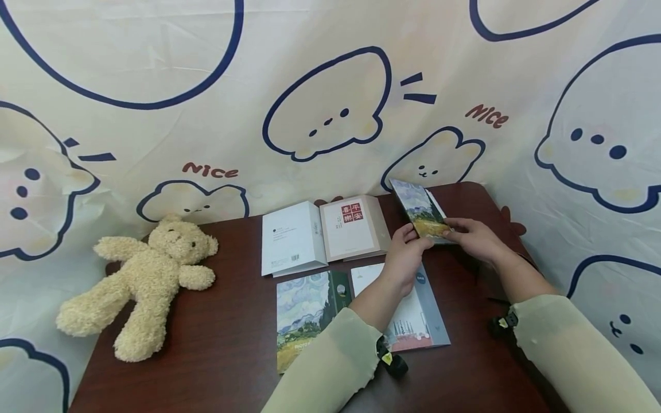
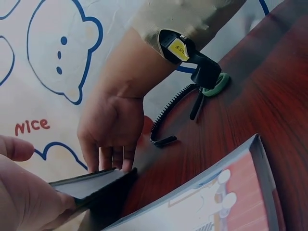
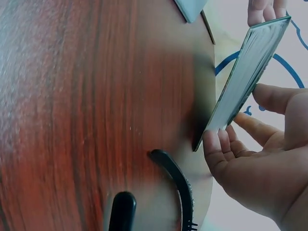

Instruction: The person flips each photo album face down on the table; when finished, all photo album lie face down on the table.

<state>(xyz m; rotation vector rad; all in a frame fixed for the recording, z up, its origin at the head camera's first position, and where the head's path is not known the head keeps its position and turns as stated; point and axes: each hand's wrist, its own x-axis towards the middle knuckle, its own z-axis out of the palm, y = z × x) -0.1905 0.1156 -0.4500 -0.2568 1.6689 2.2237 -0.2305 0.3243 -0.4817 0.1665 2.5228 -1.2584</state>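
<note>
Both hands hold a book [image 1: 420, 206] with a painted landscape cover, at the far right of the table. My left hand [image 1: 403, 261] grips its near left corner, thumb on the cover. On the right edge, my right hand [image 1: 475, 241] pinches it between thumb and fingers. The right wrist view shows the book tilted, its page block [image 3: 245, 72] edge-on between the covers, with left fingertips [image 3: 269, 10] at the far end. A white and blue book [image 1: 434, 310] lies beneath my left forearm, partly hidden. Beside it is another landscape-cover book [image 1: 304, 315], its corner behind the sleeve.
A white book [image 1: 291, 241] and a cream book [image 1: 351, 235] with red characters stand side by side at the back. A teddy bear [image 1: 155, 275] lies at left. Near my right wrist are a black toothed strip [image 2: 171, 113] and a green ring [image 2: 219, 85]. Printed cloth [image 1: 330, 34] hangs behind.
</note>
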